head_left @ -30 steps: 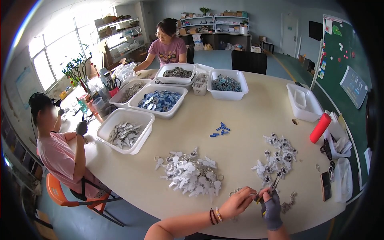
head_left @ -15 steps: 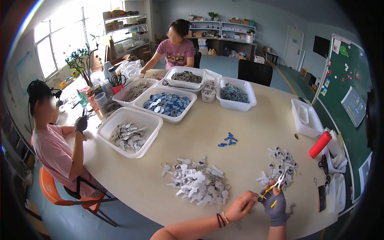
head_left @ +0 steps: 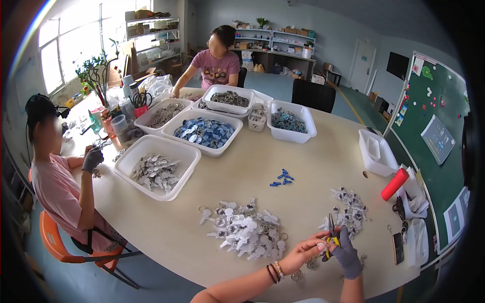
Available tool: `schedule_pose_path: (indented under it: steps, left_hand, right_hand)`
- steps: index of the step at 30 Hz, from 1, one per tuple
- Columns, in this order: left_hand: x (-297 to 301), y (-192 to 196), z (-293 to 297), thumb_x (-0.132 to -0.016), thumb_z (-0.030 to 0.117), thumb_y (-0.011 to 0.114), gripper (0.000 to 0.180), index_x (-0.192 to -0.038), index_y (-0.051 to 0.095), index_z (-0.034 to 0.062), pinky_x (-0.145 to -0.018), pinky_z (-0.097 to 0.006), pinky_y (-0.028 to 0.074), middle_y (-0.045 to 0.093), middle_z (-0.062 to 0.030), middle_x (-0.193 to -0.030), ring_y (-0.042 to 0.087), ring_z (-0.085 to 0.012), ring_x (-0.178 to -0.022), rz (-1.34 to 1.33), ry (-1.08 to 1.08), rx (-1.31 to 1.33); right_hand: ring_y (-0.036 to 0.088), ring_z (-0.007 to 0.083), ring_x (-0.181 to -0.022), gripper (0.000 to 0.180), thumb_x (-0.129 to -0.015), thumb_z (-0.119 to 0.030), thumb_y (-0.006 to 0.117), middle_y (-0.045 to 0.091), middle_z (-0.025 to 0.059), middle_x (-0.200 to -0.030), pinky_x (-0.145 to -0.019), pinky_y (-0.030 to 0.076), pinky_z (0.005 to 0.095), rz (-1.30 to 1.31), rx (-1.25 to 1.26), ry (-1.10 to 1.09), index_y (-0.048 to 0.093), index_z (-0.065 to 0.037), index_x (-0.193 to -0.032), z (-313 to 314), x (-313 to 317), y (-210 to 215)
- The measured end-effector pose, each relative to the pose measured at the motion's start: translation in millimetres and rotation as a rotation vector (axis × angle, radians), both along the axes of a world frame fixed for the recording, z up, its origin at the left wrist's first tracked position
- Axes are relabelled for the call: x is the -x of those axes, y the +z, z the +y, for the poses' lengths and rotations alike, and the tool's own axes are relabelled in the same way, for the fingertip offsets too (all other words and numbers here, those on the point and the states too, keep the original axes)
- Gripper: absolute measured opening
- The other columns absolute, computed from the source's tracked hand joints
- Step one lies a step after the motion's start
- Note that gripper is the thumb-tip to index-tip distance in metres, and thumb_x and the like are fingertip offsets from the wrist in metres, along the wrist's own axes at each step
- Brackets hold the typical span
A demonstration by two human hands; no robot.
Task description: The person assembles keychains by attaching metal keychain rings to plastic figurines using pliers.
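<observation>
My right hand [head_left: 347,252], in a grey glove, grips small pliers [head_left: 330,233] with yellow and black handles, jaws pointing up. My bare left hand [head_left: 305,248], with bracelets on the wrist, pinches a small metal piece right at the pliers. Both hands hover over the near edge of the round beige table [head_left: 283,151]. A heap of white tags on key rings [head_left: 245,231] lies just left of my hands. A smaller heap of the same tags [head_left: 348,207] lies just beyond them. Loose rings [head_left: 298,275] lie under my left wrist.
Several white bins [head_left: 156,169] of parts fill the far left of the table. A few blue pieces [head_left: 283,178] lie mid-table. A red cylinder [head_left: 394,184], a white box [head_left: 376,151] and tools sit at right. Two other people work at the left [head_left: 55,177] and far side [head_left: 218,60].
The view has shifted a little closer to the table. My hands stay together at the pliers, moving slightly right and nearer the smaller tag heap.
</observation>
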State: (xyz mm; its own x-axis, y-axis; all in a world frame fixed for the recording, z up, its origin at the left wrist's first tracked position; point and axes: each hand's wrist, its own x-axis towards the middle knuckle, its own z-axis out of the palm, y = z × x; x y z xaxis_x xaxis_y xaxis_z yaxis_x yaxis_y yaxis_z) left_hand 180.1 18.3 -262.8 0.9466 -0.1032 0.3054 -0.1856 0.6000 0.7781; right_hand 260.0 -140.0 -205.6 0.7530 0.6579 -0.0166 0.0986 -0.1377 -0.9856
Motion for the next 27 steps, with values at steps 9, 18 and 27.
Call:
schedule_pose_path:
  steps: [9,18,27]
  left_hand:
    - [-2.2,11.9,29.4,-0.095,0.022,0.052,0.023,-0.108,0.061,0.0041,-0.097,-0.032,0.040,0.058,-0.0064,-0.118,0.052,-0.0178,-0.114,0.143,0.085,0.353]
    - [27.4,53.9,96.2,-0.093,0.024,0.054,0.022,-0.103,0.056,0.0050,-0.088,-0.035,0.044,0.057,-0.0044,-0.101,0.056,-0.0175,-0.093,-0.013,0.389,0.609]
    - [70.1,15.7,258.1,-0.095,0.022,0.051,0.016,-0.103,0.056,0.0100,-0.066,-0.027,0.046,0.053,-0.0029,-0.098,0.055,-0.0121,-0.084,-0.186,0.608,0.683]
  right_hand:
    - [0.059,0.0163,-0.081,0.046,-0.081,-0.024,0.071,0.057,0.0129,-0.099,-0.074,0.048,0.0300,-0.466,0.340,0.275,0.041,-0.002,-0.108,44.3,6.3,35.3]
    - [0.060,0.0117,-0.084,0.034,-0.095,-0.032,0.054,0.060,0.0050,-0.097,-0.076,0.049,0.0265,-0.050,0.114,0.572,0.056,0.001,-0.105,109.5,-38.3,74.4]
    - [0.063,0.0208,-0.073,0.036,-0.091,-0.037,0.057,0.057,0.0079,-0.093,-0.066,0.054,0.0348,0.484,-0.014,0.438,0.050,-0.005,-0.107,260.6,-135.3,15.2]
